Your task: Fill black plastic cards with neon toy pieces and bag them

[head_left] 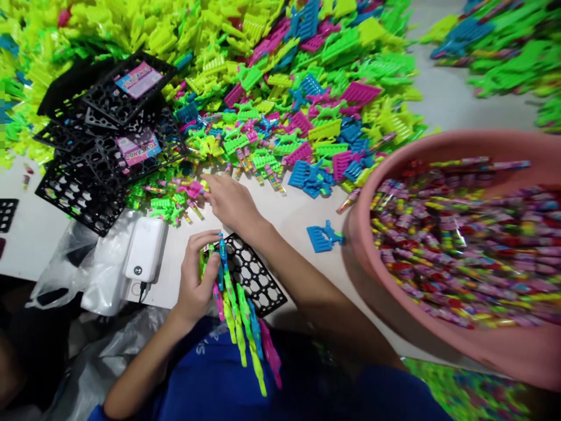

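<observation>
A fanned bunch of pink, yellow, green and blue plastic toys [241, 316] hangs from my left hand [199, 278], whose fingers and thumb are closed round its upper end. Partly behind the bunch, a black perforated tray [258, 278] lies at the table's front edge. My right hand [230, 202] reaches over the near side of the pile, its fingertips at a pink and yellow toy [196, 188]. What those fingers grip, if anything, is too small to make out. Small candy tubes [274, 178] lie just right of this hand.
Comb-shaped toys [342, 47] heap across the back. Black trays with labels [100, 146] are stacked at left, near a white power bank [144, 248] with a cable and plastic bags [107, 269]. A pink basin [363, 234] of candy tubes stands right; one blue toy [324, 237] lies beside it.
</observation>
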Available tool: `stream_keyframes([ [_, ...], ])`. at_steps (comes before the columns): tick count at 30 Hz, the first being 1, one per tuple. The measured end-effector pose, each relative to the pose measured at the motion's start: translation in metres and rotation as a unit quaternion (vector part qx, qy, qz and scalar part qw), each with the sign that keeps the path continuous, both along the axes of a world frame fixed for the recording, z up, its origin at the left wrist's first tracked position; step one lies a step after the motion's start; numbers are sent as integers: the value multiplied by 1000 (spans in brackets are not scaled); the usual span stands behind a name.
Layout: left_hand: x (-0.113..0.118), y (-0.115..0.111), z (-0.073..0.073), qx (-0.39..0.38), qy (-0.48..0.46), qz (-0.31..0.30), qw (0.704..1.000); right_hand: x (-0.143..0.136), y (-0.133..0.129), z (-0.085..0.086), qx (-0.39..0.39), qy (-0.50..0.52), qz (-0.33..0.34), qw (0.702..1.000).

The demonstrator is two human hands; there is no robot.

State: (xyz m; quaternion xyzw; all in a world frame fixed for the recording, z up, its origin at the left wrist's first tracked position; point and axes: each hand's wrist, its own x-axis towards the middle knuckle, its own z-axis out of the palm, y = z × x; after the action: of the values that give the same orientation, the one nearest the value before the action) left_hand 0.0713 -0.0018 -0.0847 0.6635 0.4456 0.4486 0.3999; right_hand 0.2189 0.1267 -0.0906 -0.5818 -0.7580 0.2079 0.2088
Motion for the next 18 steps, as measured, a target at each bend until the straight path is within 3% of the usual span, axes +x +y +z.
stream_keyframes([
  [4, -1, -1, -1, -6, -7, -2, 1000, 37, -39, -6, -24, 113, -51, 992],
  [7, -1, -2, -1, -10, -17, 2, 1000, 68, -84, -15, -75, 271, -66, 958],
  [9, -1, -2, -1, -12, -23, 2, 1000, 77, -115, -22, -73, 320, -75, 942],
  [13, 0, -2, 1, -9, -18, 2, 1000, 61, -160, -29, -93, 383, -107, 913],
  [16, 1, -2, 1, -3, -9, -1, 1000, 40, -171, -30, -108, 410, -122, 897],
  [18, 1, -3, 1, 0, -6, -4, 1000, 29, -171, -33, -105, 389, -128, 906],
])
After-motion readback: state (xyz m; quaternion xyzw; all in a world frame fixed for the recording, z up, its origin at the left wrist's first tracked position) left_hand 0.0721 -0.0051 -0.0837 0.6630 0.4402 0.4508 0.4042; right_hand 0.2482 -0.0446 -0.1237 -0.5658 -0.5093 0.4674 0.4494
